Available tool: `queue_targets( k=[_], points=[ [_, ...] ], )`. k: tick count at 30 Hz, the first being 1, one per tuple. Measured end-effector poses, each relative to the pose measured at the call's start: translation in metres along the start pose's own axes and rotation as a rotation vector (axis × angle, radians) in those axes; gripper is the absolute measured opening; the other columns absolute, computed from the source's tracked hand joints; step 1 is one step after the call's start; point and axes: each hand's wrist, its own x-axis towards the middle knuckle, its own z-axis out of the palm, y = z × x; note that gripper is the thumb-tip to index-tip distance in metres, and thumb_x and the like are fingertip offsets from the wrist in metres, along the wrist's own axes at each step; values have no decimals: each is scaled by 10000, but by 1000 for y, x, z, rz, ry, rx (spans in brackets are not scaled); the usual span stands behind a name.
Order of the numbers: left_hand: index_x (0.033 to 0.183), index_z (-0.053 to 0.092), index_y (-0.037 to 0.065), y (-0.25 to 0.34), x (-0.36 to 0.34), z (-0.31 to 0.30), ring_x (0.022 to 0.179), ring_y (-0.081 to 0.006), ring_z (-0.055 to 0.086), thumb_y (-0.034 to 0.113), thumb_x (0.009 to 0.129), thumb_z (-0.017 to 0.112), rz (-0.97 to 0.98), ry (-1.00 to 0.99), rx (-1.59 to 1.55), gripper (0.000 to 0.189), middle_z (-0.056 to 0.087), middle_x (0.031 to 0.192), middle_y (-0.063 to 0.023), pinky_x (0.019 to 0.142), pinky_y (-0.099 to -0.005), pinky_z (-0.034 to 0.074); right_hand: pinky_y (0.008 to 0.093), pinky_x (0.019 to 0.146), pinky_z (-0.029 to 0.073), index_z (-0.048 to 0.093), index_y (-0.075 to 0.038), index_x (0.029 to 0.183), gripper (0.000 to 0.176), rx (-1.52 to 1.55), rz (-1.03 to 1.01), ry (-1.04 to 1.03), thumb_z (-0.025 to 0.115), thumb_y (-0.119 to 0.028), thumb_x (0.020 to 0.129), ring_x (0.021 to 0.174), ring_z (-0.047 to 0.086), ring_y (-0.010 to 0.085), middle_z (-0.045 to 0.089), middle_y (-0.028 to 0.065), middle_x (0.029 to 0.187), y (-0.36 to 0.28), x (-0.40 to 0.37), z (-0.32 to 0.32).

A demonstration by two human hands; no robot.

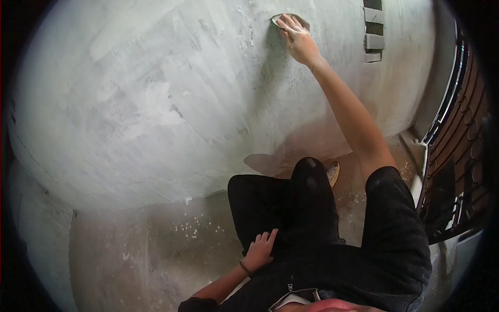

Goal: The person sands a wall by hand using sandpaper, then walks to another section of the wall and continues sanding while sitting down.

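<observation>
High on the pale, patchy wall (171, 104), my right hand (297, 39) presses a thin, rounded sheet or pad (280, 20) flat against the surface, with the fingers spread over it. The arm is stretched out upward. My left hand (260, 250) rests on my dark-clothed lap, its fingers apart and nothing in it. A dark band circles the left wrist. Lighter smears and rough spots mark the wall.
A column of dark slots with grey pieces (374, 41) is set in the wall at upper right. Metal grillwork (457, 140) stands at the right edge. White specks dot the brown floor (130, 260). A shoe (333, 173) shows beside my knee.
</observation>
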Motion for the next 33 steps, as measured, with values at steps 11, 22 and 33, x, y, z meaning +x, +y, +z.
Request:
queue_targets(
  k=[11,22,33],
  points=[
    [1542,345,57,-22,-19,-105,1179,-362,576,140,853,768,146,-511,-430,813,529,1340,-231,942,-444,527,525,1183,322,518,-277,1455,444,40,-27,88,512,-166,1025,1455,368,288,368,-4,1598,15,-13,4],
    [1327,563,10,-154,52,-254,1192,-231,595,34,912,655,-22,789,-475,425,610,1312,-146,960,-356,495,482,1164,333,604,-153,1379,385,143,42,441,485,-132,1014,1411,430,350,463,148,1526,44,8,2],
    [1207,647,39,-195,238,-370,1230,-325,533,134,871,699,155,1482,185,353,621,1263,-135,1057,-440,395,406,1200,266,594,-72,1369,393,84,247,530,431,-117,1014,1455,364,354,391,204,1562,60,7,-1]
  ],
)
